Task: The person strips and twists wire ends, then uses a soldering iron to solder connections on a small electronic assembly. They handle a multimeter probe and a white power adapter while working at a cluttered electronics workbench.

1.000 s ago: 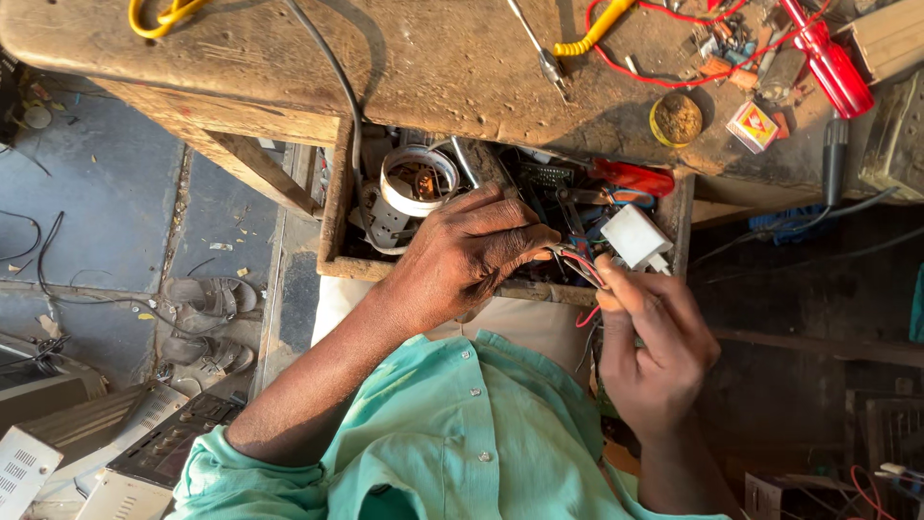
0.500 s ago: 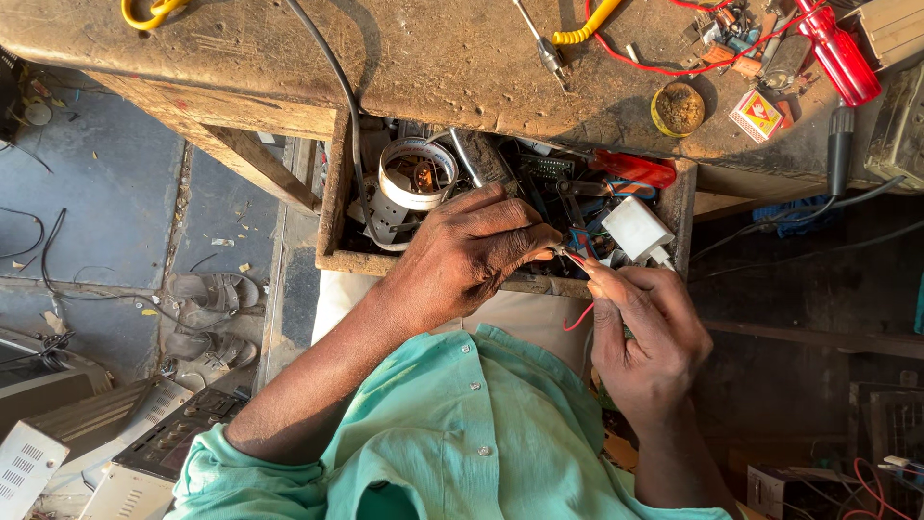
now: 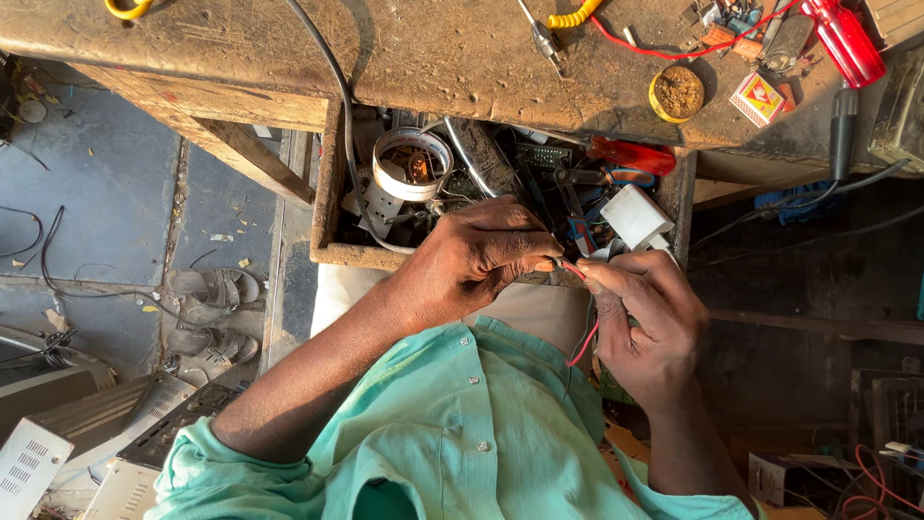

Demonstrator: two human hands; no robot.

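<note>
Scarred wooden surface (image 3: 433,58) at twelve o'clock above grey concrete floor (image 3: 115,193); left hand (image 3: 481,255) and right hand (image 3: 645,318) both pinch thin red wire (image 3: 583,339).

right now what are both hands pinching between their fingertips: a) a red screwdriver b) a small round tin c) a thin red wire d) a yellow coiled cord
c: the left hand and right hand meet fingertip to fingertip on a thin red wire that hangs down below them, just in front of the open drawer; the red screwdriver lies up on the bench.
</note>
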